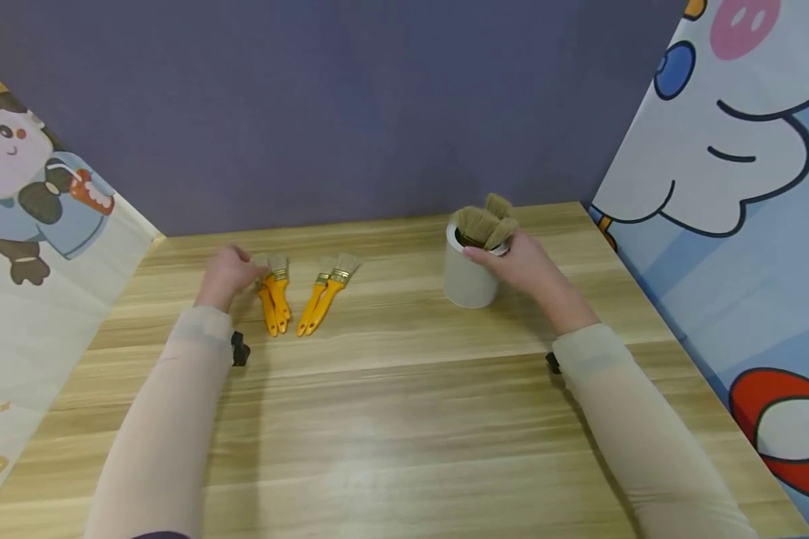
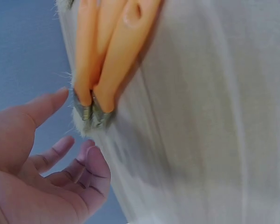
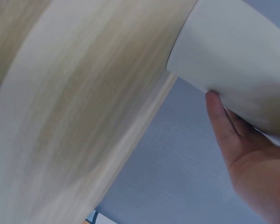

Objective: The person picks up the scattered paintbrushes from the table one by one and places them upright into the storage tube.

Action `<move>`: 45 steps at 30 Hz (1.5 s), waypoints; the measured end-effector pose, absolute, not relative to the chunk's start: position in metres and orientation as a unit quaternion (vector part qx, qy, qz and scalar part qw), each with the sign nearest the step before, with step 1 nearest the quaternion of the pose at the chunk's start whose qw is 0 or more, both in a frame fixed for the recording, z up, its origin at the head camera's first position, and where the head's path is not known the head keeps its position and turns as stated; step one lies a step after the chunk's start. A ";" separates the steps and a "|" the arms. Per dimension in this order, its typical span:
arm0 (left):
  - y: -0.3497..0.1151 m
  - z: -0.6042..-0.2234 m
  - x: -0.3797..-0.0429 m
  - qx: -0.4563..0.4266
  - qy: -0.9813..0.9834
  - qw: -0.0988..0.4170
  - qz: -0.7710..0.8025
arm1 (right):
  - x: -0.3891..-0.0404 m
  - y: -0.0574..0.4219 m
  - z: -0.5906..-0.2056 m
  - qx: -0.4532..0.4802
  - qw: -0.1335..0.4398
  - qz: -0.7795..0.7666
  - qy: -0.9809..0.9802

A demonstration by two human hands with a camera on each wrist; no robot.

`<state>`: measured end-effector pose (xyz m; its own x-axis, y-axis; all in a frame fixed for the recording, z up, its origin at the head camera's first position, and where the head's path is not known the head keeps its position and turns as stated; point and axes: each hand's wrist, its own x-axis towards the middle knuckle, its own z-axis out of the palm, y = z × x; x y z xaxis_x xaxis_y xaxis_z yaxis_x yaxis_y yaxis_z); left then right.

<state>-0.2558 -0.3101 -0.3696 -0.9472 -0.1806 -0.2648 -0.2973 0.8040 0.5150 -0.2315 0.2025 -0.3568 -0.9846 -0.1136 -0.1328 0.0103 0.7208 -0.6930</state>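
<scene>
In the head view my left hand [image 1: 227,274] is at the bristle end of a small cluster of paintbrushes [image 1: 279,293] with orange handles. The left wrist view has its thumb and fingers [image 2: 97,170] spread apart beside the brushes' metal ferrules [image 2: 86,112], with nothing pinched between them. On the right, a white cylindrical can [image 1: 468,278] stands upright with several paintbrushes in it, bristles [image 1: 477,224] up. My right hand [image 1: 527,263] holds this can by its upper right side, thumb near the rim. Part of that grip is hidden behind the can.
Two more orange-handled paintbrushes [image 1: 326,293] lie side by side on the wooden table [image 1: 377,434], between the left cluster and the can. A dark panel [image 1: 350,112] rises behind the table's back edge. Cartoon-printed panels [image 1: 768,247] flank both sides.
</scene>
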 end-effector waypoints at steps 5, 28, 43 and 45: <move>-0.310 -0.375 -0.258 -0.128 0.945 0.116 0.278 | -0.234 0.204 -0.359 -0.030 0.074 -0.370 0.926; -0.329 -0.396 -0.250 -0.114 0.942 0.085 0.304 | -0.231 0.205 -0.361 -0.032 0.070 -0.367 0.927; -0.333 -0.399 -0.246 -0.164 0.894 0.096 0.405 | -0.230 0.205 -0.357 -0.034 0.074 -0.381 0.921; -0.336 -0.400 -0.245 -0.174 0.892 0.086 0.408 | -0.231 0.204 -0.357 -0.037 0.075 -0.380 0.921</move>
<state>-0.2455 -0.3359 -0.4005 -0.9247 -0.2392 -0.2961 -0.3804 0.6063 0.6983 -0.2310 0.2042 -0.3573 -0.9859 -0.1255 -0.1108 -0.0111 0.7091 -0.7050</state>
